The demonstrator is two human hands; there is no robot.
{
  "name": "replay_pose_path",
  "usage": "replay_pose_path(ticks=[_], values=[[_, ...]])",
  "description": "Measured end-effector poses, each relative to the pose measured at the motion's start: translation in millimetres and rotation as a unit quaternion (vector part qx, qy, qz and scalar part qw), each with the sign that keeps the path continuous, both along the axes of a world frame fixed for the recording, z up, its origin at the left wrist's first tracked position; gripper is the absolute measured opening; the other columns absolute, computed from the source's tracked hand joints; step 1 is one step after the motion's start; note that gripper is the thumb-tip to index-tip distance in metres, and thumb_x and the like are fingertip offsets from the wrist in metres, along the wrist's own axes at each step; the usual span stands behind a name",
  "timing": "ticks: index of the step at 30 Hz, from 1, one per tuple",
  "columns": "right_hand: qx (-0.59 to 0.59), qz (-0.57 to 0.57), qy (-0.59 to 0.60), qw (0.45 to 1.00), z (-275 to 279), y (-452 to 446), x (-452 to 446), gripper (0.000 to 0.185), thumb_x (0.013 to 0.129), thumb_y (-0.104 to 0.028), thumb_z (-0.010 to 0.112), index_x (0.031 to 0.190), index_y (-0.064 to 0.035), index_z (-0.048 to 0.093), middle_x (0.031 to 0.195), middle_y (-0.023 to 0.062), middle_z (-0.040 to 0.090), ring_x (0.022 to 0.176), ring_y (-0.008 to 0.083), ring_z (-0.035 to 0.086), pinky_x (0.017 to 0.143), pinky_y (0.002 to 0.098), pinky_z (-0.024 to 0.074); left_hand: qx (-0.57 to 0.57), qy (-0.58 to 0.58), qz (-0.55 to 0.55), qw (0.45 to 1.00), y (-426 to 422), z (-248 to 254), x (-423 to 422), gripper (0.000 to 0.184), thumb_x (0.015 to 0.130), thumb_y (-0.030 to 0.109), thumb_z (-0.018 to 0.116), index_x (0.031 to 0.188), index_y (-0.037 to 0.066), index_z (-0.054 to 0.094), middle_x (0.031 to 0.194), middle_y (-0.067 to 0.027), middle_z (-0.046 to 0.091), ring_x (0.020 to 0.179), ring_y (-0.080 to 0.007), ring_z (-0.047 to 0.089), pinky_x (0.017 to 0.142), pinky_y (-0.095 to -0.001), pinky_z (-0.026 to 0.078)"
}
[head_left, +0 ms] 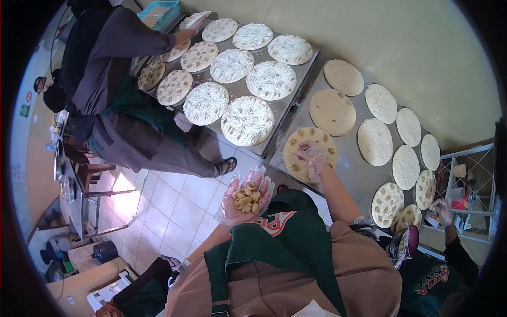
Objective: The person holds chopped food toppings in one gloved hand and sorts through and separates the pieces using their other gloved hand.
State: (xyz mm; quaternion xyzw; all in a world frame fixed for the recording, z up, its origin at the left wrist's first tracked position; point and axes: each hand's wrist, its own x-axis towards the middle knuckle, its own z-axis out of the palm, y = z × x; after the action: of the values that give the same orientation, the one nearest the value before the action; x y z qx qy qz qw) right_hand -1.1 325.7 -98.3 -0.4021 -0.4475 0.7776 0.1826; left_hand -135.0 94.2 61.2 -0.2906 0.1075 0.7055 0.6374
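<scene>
In a clear plastic glove, my left hand [244, 198] is cupped palm up in front of my apron. It holds a heap of tan mushroom slices [247, 198]. My right hand [312, 158], also gloved, is over the near edge of a round pizza base [296, 140]. Its fingers are bent down toward the dough; what is between them is hidden. Mushroom slices are spread around that base. Just behind it lies a pizza base [332, 112] with almost nothing on it, and another plain pizza base [344, 77] sits farther back.
Pizzas topped with white shreds [375, 141] cover the right side of my metal table [346, 169]. A second table [288, 103] on the left carries several more. A co-worker [132, 79] reaches over it. Another co-worker's gloved hand [441, 210] is at the right, near a white rack [470, 185].
</scene>
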Motion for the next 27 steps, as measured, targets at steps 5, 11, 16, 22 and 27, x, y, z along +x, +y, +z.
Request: replay_pose_path(ticks=[5,11,16,22,27], values=[[0.21,0.145,-0.209,0.944,-16.4,1.9,-13.2,0.018,0.073,-0.004,0.057,0.09,0.0006,0.056,0.077,0.0062,0.058,0.067,0.014,0.055,0.058,0.0229,0.0444,-0.014,0.019,0.004,1.0,-10.9,-3.5,-6.9,0.034,0.086,0.036,0.035,0.112,0.016,0.045,0.115,-0.0057,0.048,0.108,-0.025,0.043,0.091,-0.0427,0.033],[0.044,0.096,-0.029,0.994,-19.3,-1.5,-12.7,0.02,0.073,-0.004,0.054,0.093,-0.0033,0.058,0.079,0.0057,0.058,0.066,0.012,0.052,0.056,0.0249,0.0423,-0.035,0.018,0.022,0.999,-19.4,2.1,-10.2,0.034,0.086,0.037,0.035,0.111,0.017,0.047,0.113,-0.0051,0.049,0.105,-0.0242,0.045,0.089,-0.0418,0.035],[0.271,0.196,-0.245,0.91,3.4,-4.9,-23.6,0.019,0.074,-0.006,0.051,0.091,-0.0048,0.058,0.08,0.0069,0.058,0.071,0.016,0.055,0.062,0.0271,0.0448,-0.066,0.024,0.032,0.997,-25.2,2.9,-12.7,0.035,0.086,0.038,0.034,0.11,0.017,0.047,0.11,-0.0046,0.051,0.103,-0.024,0.047,0.088,-0.0425,0.036],[0.561,0.313,-0.426,0.637,-7.7,-13.6,-34.1,0.016,0.072,-0.017,0.052,0.081,-0.0073,0.06,0.086,0.0121,0.058,0.073,0.0227,0.057,0.064,0.0328,0.0446,-0.041,-0.001,0.033,0.999,-31.3,-0.6,-15.6,0.035,0.086,0.038,0.035,0.112,0.018,0.046,0.112,-0.0043,0.05,0.104,-0.0244,0.046,0.088,-0.0434,0.036],[0.556,0.261,-0.468,0.636,-7.0,-19.9,-34.2,0.018,0.072,-0.023,0.051,0.078,-0.0075,0.059,0.085,0.0111,0.058,0.076,0.0225,0.056,0.064,0.0327,0.0442,-0.025,0.002,0.025,0.999,-32.3,1.2,-16.8,0.035,0.085,0.039,0.035,0.113,0.019,0.045,0.115,-0.0032,0.048,0.107,-0.024,0.044,0.089,-0.0424,0.035]])
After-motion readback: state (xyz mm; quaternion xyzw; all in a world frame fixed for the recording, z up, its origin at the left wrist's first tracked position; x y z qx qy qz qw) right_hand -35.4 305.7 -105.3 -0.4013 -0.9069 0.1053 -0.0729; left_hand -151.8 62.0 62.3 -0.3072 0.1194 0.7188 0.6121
